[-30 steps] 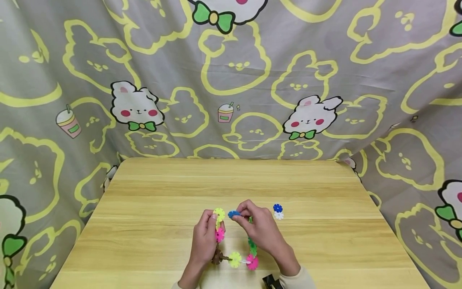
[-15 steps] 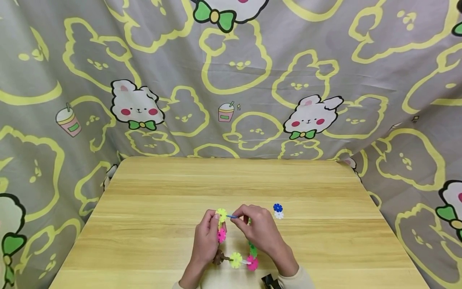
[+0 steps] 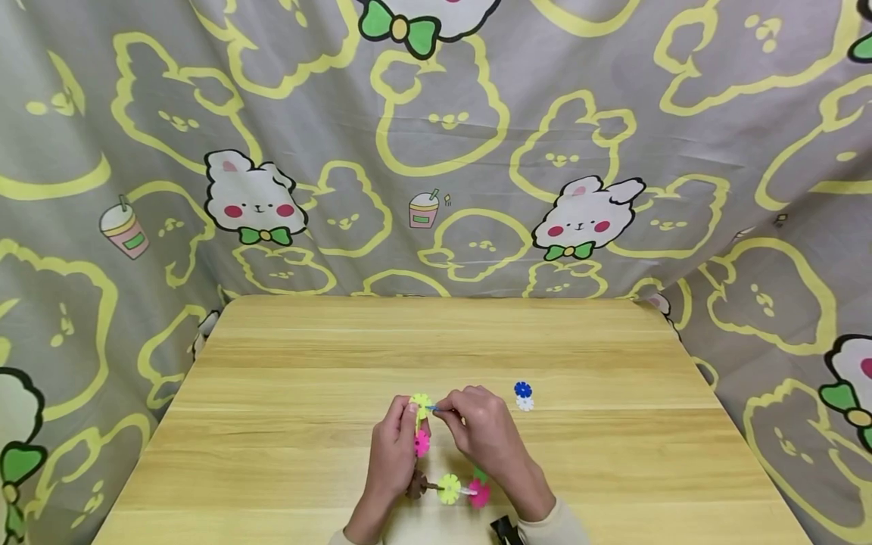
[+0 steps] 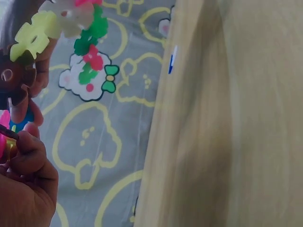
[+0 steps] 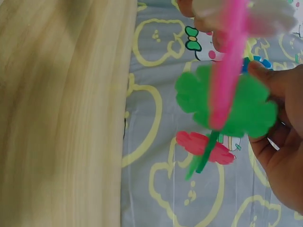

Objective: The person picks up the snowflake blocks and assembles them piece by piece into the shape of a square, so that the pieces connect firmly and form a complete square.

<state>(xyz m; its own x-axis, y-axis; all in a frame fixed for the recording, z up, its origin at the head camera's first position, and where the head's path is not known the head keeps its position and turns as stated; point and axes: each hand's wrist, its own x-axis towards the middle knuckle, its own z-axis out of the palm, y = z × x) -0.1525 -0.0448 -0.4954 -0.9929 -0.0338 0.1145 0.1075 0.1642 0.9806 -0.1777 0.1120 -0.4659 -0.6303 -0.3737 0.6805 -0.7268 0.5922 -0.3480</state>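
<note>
My left hand (image 3: 390,450) pinches a yellow snowflake disc (image 3: 420,404) at one end of a chain of interlocking plastic discs. My right hand (image 3: 492,428) pinches a blue snowflake disc (image 3: 434,409), seen edge-on, against the yellow disc's right edge; how far they are slotted together I cannot tell. Below the hands the chain curves through a pink disc (image 3: 422,443), a brown disc (image 3: 417,484), another yellow disc (image 3: 449,489) and a second pink disc (image 3: 479,493). Green discs (image 5: 194,97) and a red disc (image 5: 203,146) dangle beside the right hand in the right wrist view.
A dark blue disc (image 3: 523,390) and a white disc (image 3: 524,404) lie touching on the wooden table (image 3: 272,439), right of the hands. A black object (image 3: 506,530) shows by the right sleeve. A patterned curtain (image 3: 477,151) surrounds the table's back and sides.
The right hand has turned the blue disc edge-on and brought it against the yellow disc, closing the gap. The left hand and chain have shifted slightly right.
</note>
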